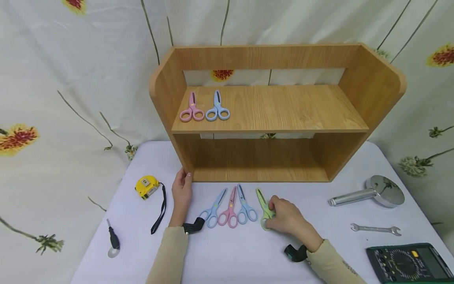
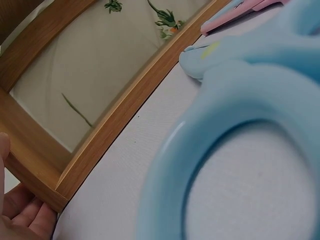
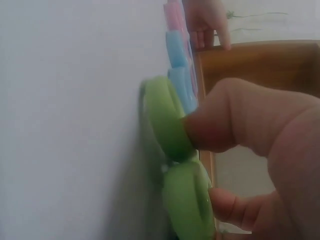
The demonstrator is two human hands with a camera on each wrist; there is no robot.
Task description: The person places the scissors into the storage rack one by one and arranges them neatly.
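We note the right hand (image 1: 285,215) with its fingers clamped on the handles of the green scissors (image 1: 265,207), thumb at one loop, another finger at the other. Whether the scissors rest on the bench (image 1: 230,256) or just clear it, we cannot tell. We take the loops to be the easiest part to pinch; the blades point away from these fingers. Left of them lie a blue pair (image 1: 244,204), a pink pair (image 1: 231,208) and another blue pair (image 1: 214,209), presumably spaced so each can be taken singly. The left hand (image 1: 182,191) has fingers and thumb closed round the lower left corner of the wooden shelf (image 1: 276,114), probably as a steadying hold.

Pose: right forearm (image 1: 335,264) slants inward, knuckles up; left forearm (image 1: 170,256) runs nearly straight forward.
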